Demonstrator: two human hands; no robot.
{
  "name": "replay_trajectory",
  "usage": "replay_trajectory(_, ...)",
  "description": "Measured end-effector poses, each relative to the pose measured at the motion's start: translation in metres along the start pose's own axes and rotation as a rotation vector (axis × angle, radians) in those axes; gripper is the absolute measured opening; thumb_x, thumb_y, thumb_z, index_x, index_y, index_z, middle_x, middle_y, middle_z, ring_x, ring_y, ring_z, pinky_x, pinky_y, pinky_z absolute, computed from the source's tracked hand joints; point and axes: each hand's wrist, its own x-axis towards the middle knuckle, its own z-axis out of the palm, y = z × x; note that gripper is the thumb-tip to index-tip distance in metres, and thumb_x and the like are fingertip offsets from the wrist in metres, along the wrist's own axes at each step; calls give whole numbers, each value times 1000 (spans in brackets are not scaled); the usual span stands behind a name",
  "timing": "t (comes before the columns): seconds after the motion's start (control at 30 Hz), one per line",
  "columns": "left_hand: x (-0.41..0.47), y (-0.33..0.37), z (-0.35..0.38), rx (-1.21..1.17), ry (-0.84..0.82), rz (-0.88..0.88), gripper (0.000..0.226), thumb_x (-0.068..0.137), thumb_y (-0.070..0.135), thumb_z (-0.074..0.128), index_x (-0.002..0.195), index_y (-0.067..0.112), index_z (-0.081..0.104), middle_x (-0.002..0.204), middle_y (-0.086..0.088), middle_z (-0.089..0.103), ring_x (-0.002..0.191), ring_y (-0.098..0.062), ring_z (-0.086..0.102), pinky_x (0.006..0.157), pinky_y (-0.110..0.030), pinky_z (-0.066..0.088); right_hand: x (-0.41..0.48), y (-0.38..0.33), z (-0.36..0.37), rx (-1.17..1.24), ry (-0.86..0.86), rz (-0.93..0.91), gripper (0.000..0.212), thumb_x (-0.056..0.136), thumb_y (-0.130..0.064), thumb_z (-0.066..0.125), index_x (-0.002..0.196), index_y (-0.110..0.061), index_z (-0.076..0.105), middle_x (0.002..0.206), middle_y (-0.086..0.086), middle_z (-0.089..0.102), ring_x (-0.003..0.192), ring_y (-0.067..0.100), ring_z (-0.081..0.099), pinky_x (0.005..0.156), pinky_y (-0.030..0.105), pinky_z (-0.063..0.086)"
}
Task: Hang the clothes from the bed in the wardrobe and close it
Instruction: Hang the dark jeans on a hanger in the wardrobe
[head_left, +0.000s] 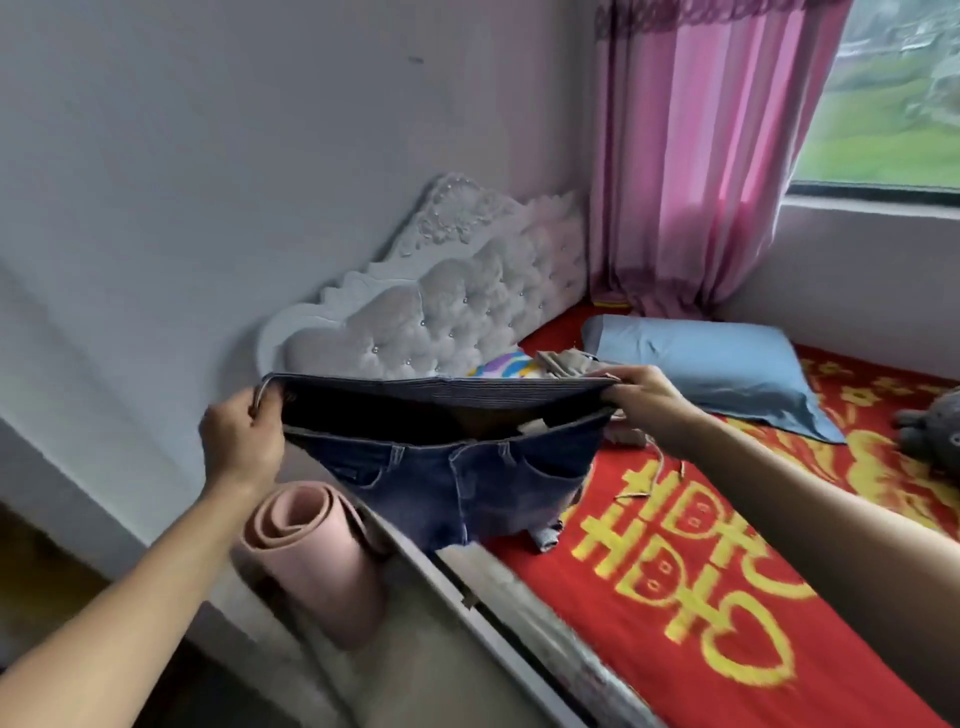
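Now, mid-frame: denim shorts (467, 488) held stretched by waistband, left hand (241, 441) fingers curled round one end, right hand (647, 397) fingers pinching the other, over red bed (727, 597) edge.

**Views:** one, head-worn, wide-angle.

**Position:** above the near long edge of the bed (727, 623), higher than the mattress.

**Facing:** forward and down, slanted along the bed toward the headboard (441, 312) and the wall (208, 156) behind it. Tilted, so the bed edge runs diagonally.

**Far limit:** curtain (691, 156) and window (893, 104), upper right.

**Near limit:** forearms entering from the lower left and lower right. Left hand (241, 441) and right hand (647, 397) at mid-frame, gripping the waistband of denim shorts (467, 478) stretched between them.

**Range:** close on the hands; pillow (717, 374) farther back; rolled mat (311, 561) low, beside the bed frame, under the left hand.

**Sharpness:** soft, slightly blurred.
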Motion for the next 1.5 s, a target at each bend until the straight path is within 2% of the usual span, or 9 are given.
replay_trajectory(0.13,-22,13,-71,-86,151,-19,37,99,23,47,73,-3,52,65,-7,45,67,-19,40,58,-33,34,-13,-57,16,56,5,-166,19,85,0,48,83,-3,67,74,8,53,71,19,47,64,31,40)
replay_trajectory(0.3,-45,22,-157,-152,388,-103,35,99,27,44,67,13,38,67,-2,38,57,-6,31,57,-30,26,-37,-120,69,174,-8,-236,19,82,-17,52,64,-14,57,65,2,50,63,15,45,59,30,36)
replay_trajectory(0.6,-101,-44,-323,-241,244,-230,8,89,22,65,82,21,69,71,19,70,70,4,63,66,-9,48,-85,-149,224,77,-274,-277,21,88,-18,53,70,-9,62,64,4,50,63,15,47,57,28,35)
replay_trajectory(0.77,-114,-104,-406,-97,432,-234,20,93,25,60,73,25,61,68,24,63,74,7,54,72,-11,42,-121,-160,333,-14,-423,-327,24,89,-15,56,83,7,65,69,8,50,64,17,43,56,30,30)
replay_trajectory(0.83,-112,-128,-438,-28,443,-233,21,93,32,59,74,23,62,87,22,66,90,8,57,88,-19,44,-131,-163,375,-91,-437,-372,23,89,-12,56,77,6,63,66,8,49,65,18,43,59,31,32)
replay_trajectory(0.97,-104,-168,-488,129,406,-195,33,92,43,54,103,14,66,123,-9,63,120,-26,55,103,-51,42,-147,-169,447,-268,-439,-425,21,87,-9,57,68,-3,63,61,7,53,66,23,49,60,33,37)
replay_trajectory(1.2,-64,-201,-527,262,387,-57,24,96,32,53,78,17,59,69,3,60,69,-21,57,68,-46,50,-165,-193,519,-527,-445,-498,18,90,-10,55,74,-16,60,71,5,59,75,27,57,63,29,38)
replay_trajectory(1.37,-22,-232,-525,297,377,-5,26,95,35,54,75,18,57,64,1,58,63,-19,56,62,-45,49,-149,-236,568,-531,-484,-590,8,90,-15,61,91,-18,67,83,0,64,72,12,57,55,19,38)
replay_trajectory(1.5,13,-262,-505,378,303,50,31,91,48,46,73,24,51,57,0,54,55,-19,53,54,-44,46,-117,-307,615,-318,-307,-726,18,94,-16,56,108,-13,67,92,2,65,79,18,63,68,29,49)
